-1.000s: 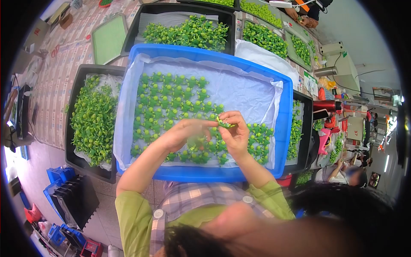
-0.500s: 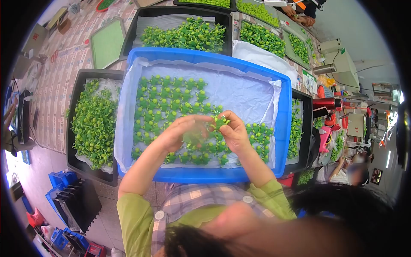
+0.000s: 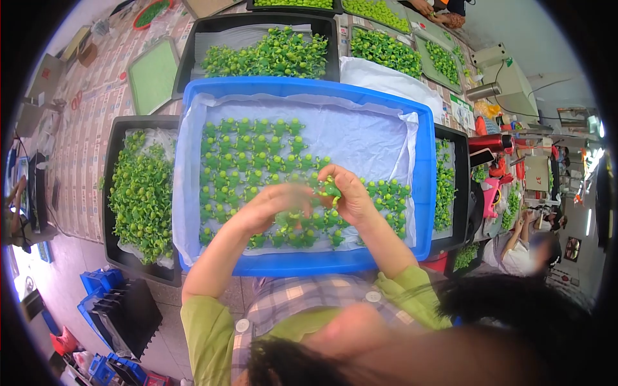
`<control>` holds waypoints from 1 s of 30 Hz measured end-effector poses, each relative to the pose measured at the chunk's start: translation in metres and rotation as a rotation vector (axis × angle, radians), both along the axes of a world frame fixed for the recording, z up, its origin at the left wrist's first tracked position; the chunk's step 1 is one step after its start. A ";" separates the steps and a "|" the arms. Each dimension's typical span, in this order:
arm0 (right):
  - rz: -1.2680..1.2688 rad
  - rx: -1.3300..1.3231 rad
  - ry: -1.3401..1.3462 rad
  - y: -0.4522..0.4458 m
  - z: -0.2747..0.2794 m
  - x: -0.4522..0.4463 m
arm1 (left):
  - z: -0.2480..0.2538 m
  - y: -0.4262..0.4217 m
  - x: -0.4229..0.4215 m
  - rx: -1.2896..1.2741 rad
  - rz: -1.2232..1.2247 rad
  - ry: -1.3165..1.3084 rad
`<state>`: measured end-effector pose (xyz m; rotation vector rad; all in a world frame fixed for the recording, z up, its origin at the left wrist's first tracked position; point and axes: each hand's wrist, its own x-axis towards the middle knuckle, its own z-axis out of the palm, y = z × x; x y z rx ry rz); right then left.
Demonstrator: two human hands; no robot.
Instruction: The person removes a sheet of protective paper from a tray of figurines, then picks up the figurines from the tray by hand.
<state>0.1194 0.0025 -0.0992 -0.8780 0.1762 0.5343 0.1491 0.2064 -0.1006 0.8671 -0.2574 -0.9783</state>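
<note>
A small green figure (image 3: 331,189) with yellow-green parts is pinched between the thumb and fingers of my right hand (image 3: 351,196), above the blue tray. My left hand (image 3: 273,204) is close beside it on the left, its fingers bent towards the figure. Motion smears those fingers, so whether they touch or grip it cannot be made out. Below both hands, the blue tray (image 3: 426,193) is lined with white sheeting (image 3: 360,135). Similar green figures (image 3: 241,157) with round yellow-green heads stand in rows across its left and front parts.
Black trays heaped with green figures flank the blue one: a left tray (image 3: 138,193), a right tray (image 3: 444,186) and a back tray (image 3: 264,55). A flat green tray (image 3: 153,76) lies back left. Another person's hands (image 3: 438,11) show at the far edge. Black crates (image 3: 129,315) stand on the floor.
My right hand has turned slightly, tilting the figure, with yellow-green parts now hanging lower. My left hand stays near it, still blurred. The whole view has shifted a little.
</note>
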 end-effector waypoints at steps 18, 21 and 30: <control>0.066 0.114 0.096 0.003 0.002 0.002 | -0.005 -0.005 -0.003 -0.015 -0.062 -0.082; -0.198 -0.231 0.013 -0.008 0.002 0.004 | 0.004 -0.005 0.000 0.054 -0.085 -0.005; -0.578 -2.420 0.015 -0.212 0.021 -0.019 | -0.022 -0.012 0.005 0.026 0.427 0.746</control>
